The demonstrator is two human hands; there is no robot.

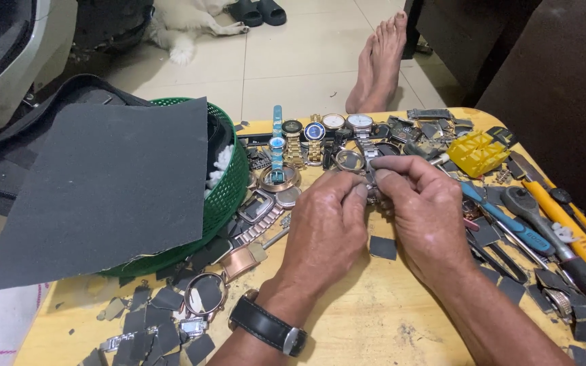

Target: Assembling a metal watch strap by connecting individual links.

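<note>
Nearest the camera, on a worn wooden table (374,318), both hands work close together over the mid part. Left hand (327,227), w/ a black-strap wristwatch (266,325) on its wrist, has thumb & fingers pressed together on a small metal watch piece (373,196); right hand (428,210) pinches the same piece from the other side, fingertips meeting just above it. The piece is mostly hidden by the fingers — silvery, small, can't tell more; it sits in the air just above the tabletop, between the 2 hands. One dark square scrap (382,247) lies on the wood just below them. Lower left: many dark grey scraps (161,322), flat & matte, plus a round rose-gold watch case (205,293). Right side: tools near the edge — blue-handled pliers (510,227), yellow-handled screwdriver (571,230), a ratchet-type handle (537,220); count approx. Left: a large sheet of dark sandpaper (103,183), rough, grainy, resting across a green plastic mesh basket (228,190). Beyond the hands: a row of approx 5 watches (320,129) w/ round dials, gold, silver & light-blue bands, and a yellow plastic block (476,152). Farthest: 2 bare feet (378,64) of another person on the pale tiled floor (293,54), and 2 dark sandals (256,10).
</note>
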